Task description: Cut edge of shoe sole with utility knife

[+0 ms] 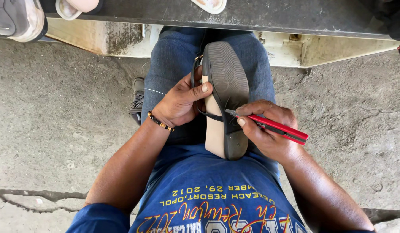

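Resting sole-up on the lap, one black sandal is gripped at nine o'clock by the left hand; one red utility knife is pinched at three o'clock in the right hand, its blade touching the sole.

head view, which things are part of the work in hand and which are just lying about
In hand:
black flat sandal with grey sole, held by left hand
red-handled utility knife, in right hand

Lying about:
grey and white sneaker
pale shoe
dark shoe on concrete
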